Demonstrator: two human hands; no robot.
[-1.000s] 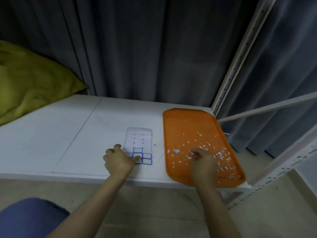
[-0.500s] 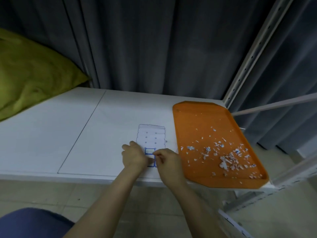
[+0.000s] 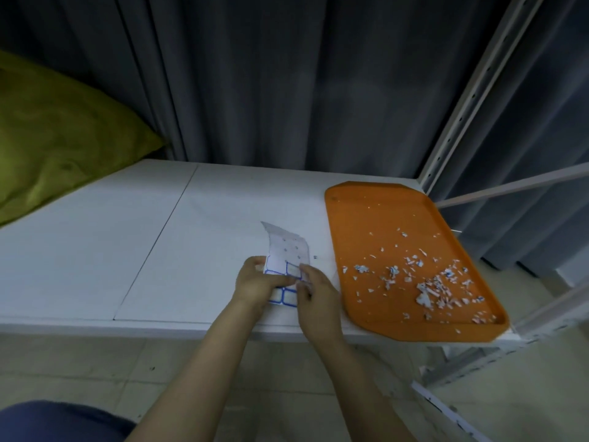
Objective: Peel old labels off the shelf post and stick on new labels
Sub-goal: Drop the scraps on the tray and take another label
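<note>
A label sheet with blue-bordered stickers curls up off the white shelf board, its far end lifted. My left hand grips the sheet's near left part. My right hand pinches a blue-bordered label at the sheet's right edge. The perforated white shelf post rises at the back right, beyond an orange tray strewn with several torn label scraps.
A yellow-green cushion lies at the back left on the shelf. Dark grey curtains hang behind. White shelf rails run right of the tray. Tiled floor shows below the shelf edge.
My right hand left the tray and came over to the label sheet. Both hands now hold the sheet, and its far end has lifted and curled off the board.
</note>
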